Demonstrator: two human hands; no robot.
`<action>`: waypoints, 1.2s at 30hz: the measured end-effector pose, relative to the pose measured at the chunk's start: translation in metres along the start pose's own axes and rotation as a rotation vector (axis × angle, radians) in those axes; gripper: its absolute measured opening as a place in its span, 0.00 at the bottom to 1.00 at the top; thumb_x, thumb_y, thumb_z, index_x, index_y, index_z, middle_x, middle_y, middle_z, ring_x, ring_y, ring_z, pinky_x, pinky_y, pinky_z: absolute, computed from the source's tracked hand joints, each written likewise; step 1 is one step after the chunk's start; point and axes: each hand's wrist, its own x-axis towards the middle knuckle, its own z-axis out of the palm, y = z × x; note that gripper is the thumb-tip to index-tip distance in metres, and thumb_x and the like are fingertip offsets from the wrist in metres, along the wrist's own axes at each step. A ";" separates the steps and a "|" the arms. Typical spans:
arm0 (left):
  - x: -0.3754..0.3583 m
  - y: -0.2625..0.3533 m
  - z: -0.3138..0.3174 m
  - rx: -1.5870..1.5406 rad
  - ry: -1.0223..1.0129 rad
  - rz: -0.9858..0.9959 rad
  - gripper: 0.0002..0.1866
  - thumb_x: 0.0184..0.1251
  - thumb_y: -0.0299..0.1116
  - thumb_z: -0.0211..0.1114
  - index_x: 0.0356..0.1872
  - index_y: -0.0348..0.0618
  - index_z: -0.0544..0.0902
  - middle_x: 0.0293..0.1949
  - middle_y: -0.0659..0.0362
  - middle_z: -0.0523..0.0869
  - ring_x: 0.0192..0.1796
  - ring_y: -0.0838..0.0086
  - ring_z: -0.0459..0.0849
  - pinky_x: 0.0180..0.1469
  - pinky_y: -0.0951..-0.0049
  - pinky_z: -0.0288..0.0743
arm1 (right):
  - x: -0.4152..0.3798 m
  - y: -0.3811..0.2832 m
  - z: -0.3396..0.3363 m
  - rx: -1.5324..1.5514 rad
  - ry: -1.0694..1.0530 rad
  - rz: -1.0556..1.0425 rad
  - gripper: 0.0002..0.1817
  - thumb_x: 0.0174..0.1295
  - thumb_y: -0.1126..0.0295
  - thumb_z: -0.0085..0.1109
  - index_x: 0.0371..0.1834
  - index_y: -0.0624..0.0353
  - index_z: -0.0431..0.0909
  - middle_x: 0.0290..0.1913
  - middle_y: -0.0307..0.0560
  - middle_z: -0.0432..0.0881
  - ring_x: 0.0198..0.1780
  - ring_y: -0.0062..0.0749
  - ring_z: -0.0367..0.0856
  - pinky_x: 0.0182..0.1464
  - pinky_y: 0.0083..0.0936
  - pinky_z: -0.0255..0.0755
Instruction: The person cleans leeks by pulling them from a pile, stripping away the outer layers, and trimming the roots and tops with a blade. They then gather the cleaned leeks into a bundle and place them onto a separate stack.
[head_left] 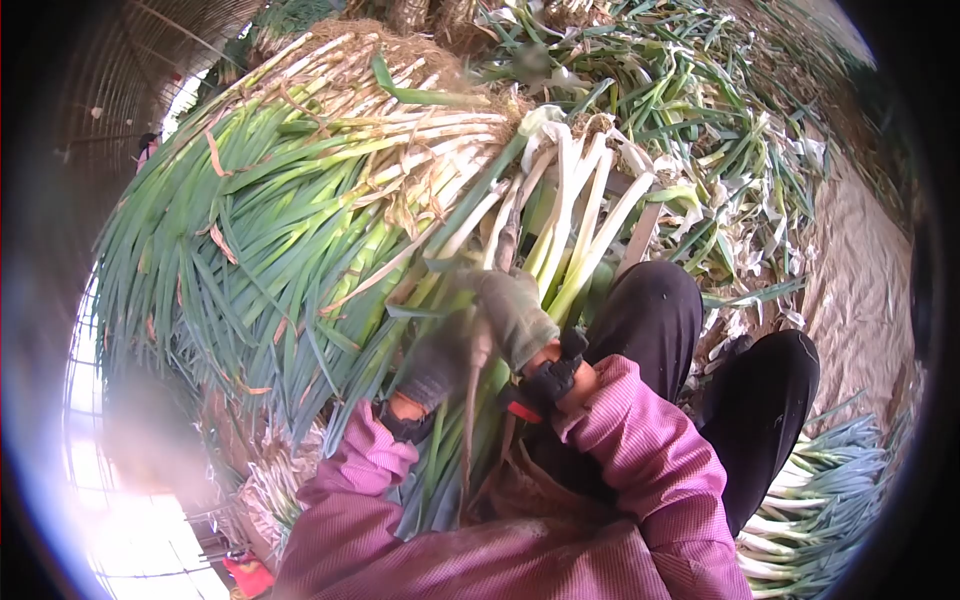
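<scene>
In the head view, my left hand (438,358) wears a dark grey glove and is smeared by motion, so its fingers do not show clearly. Beside it my right hand (515,312), in a grey-green glove, is closed around a green onion whose brownish, dry stalk (508,238) sticks out above the fingers. Several peeled green onions (590,215) with white stems stand just beyond, leaning against my knee. To the left lies a large heap of unpeeled green onions (270,230), roots toward the top and green leaves spilling down.
Stripped leaves and peelings (700,150) cover the ground at upper right, near a tan sheet (860,270). More clean green onions (820,500) lie at lower right past my dark-trousered knees (650,310). Something red (248,575) is at lower left; another person (148,148) appears far left.
</scene>
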 end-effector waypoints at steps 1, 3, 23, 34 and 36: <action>0.003 -0.005 -0.001 0.006 -0.053 -0.060 0.13 0.64 0.33 0.60 0.48 0.42 0.78 0.42 0.50 0.82 0.38 0.60 0.83 0.41 0.68 0.79 | 0.003 0.008 0.000 0.006 0.004 0.011 0.21 0.57 0.65 0.64 0.39 0.79 0.75 0.34 0.59 0.80 0.24 0.36 0.80 0.25 0.33 0.76; 0.013 -0.021 0.002 0.014 -0.123 -0.043 0.13 0.63 0.32 0.62 0.47 0.42 0.79 0.43 0.50 0.82 0.38 0.62 0.83 0.42 0.70 0.78 | -0.004 0.016 0.001 0.019 -0.019 0.006 0.20 0.58 0.67 0.64 0.42 0.77 0.74 0.35 0.55 0.81 0.27 0.36 0.82 0.29 0.30 0.79; 0.025 -0.002 -0.029 -0.489 -0.110 -0.186 0.07 0.63 0.31 0.60 0.40 0.42 0.81 0.27 0.58 0.82 0.33 0.69 0.82 0.36 0.69 0.77 | -0.019 0.026 -0.008 0.126 -0.141 0.071 0.11 0.60 0.71 0.60 0.40 0.70 0.78 0.28 0.51 0.81 0.29 0.32 0.82 0.29 0.26 0.76; 0.048 0.079 -0.067 -0.625 -0.046 -0.176 0.11 0.66 0.34 0.60 0.41 0.37 0.81 0.37 0.52 0.85 0.41 0.65 0.83 0.43 0.64 0.76 | -0.069 0.045 -0.028 -0.065 -0.154 -0.042 0.16 0.54 0.71 0.67 0.44 0.67 0.78 0.34 0.45 0.81 0.32 0.27 0.78 0.35 0.23 0.72; 0.040 0.057 -0.051 -0.216 -0.073 -0.102 0.11 0.63 0.33 0.61 0.42 0.37 0.81 0.39 0.47 0.84 0.42 0.59 0.83 0.44 0.62 0.76 | -0.082 0.058 -0.017 -0.016 -0.032 -0.067 0.17 0.55 0.74 0.65 0.47 0.68 0.76 0.34 0.45 0.82 0.31 0.28 0.79 0.34 0.25 0.74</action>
